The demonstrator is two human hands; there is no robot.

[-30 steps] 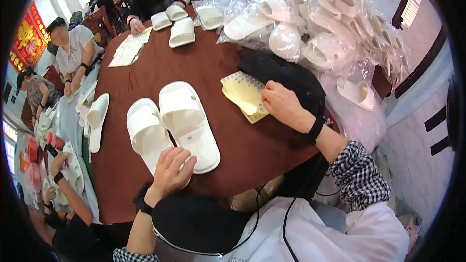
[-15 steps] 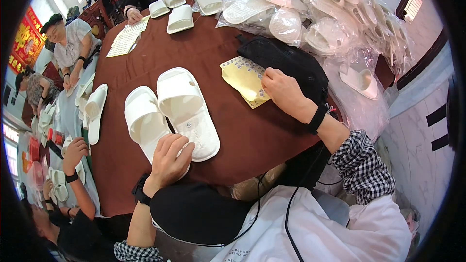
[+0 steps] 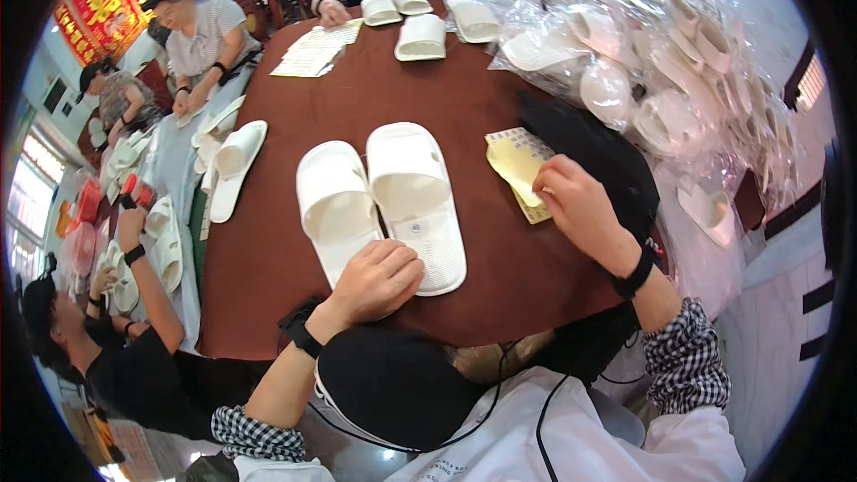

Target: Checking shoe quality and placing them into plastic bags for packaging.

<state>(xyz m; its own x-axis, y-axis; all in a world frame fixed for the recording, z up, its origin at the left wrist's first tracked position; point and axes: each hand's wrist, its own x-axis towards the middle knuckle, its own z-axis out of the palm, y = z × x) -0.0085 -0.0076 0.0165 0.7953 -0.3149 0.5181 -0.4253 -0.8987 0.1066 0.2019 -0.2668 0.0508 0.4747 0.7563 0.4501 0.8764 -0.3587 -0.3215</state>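
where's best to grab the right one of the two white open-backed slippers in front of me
Probably the arched band of the right white open-backed slipper, from the near side: the slipper lies sole-down, so the band stands raised, its opening facing you with space underneath.

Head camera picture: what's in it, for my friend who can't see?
Two white slippers lie side by side on a brown table, a person's left hand over the left one's heel and their right hand at the edge of a yellow sheet. Plastic-wrapped slippers are heaped at the far right, and other people are nearby.
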